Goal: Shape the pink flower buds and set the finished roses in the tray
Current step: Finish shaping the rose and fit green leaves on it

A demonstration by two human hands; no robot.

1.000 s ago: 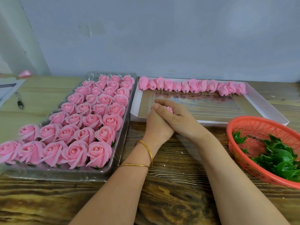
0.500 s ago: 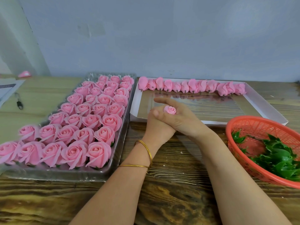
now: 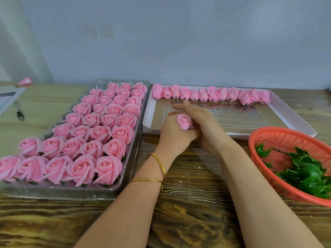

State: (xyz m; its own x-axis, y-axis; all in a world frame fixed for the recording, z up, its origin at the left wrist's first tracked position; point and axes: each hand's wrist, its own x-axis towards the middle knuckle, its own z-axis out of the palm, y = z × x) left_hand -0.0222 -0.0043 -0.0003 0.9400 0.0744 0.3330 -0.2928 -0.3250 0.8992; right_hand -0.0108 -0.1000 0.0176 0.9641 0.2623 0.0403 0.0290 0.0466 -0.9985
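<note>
A plain grey-blue wall (image 3: 197, 42) is being lit softly and evenly, and is being met at the left by a paler wall section (image 3: 16, 43). Below, a dark, strongly grained wooden tabletop (image 3: 188, 221) is being adjoined by a lighter wooden surface (image 3: 44, 106).

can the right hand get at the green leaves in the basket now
Probably yes: the right hand only rests open against the bud the left hand grips, and the basket of leaves sits open-topped beside that forearm, nothing between.
</note>
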